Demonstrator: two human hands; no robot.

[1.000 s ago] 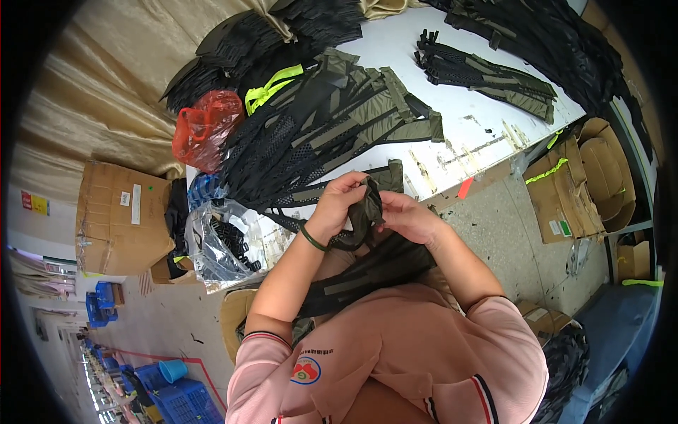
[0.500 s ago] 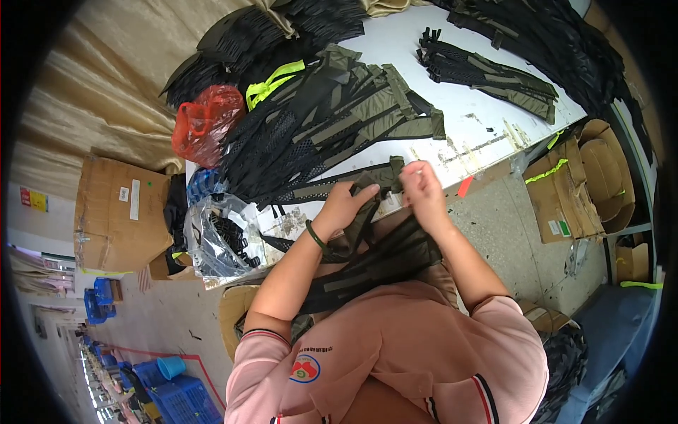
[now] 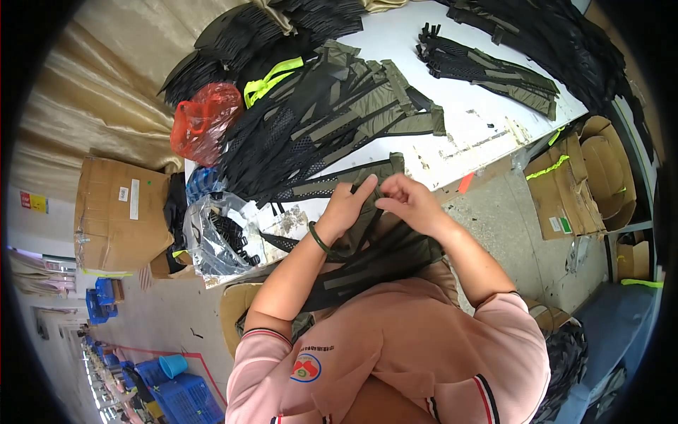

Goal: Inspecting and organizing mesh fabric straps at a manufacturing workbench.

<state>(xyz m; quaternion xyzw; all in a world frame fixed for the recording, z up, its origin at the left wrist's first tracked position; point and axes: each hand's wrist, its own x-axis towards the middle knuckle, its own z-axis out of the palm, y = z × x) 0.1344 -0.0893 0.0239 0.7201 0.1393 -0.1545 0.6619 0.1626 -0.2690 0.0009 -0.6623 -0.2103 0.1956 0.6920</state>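
Observation:
My left hand [image 3: 346,208] is closed round an olive-and-black fabric strap [image 3: 365,218], thumb along its upper end, over the table's near edge. At that same upper end, my right hand [image 3: 415,205] has its fingers curled in a pinch on the strap's edge. The small spot between the fingertips is partly hidden. More dark fabric [image 3: 381,265] lies across my lap, below both hands. Just beyond them, another olive strap piece with black mesh [image 3: 325,187] rests along the table edge.
On the white table [image 3: 452,152] lies a big heap of olive-and-black mesh pieces [image 3: 332,120], with a smaller bundle [image 3: 487,74] farther right. A red plastic bag [image 3: 206,124] and a clear bag of black parts [image 3: 222,237] stand left. Cardboard boxes [image 3: 116,212] flank the table.
My right hand has come in leftward to the strap's upper end, and its fingers now meet the edge there. My left hand keeps its hold in nearly the same place.

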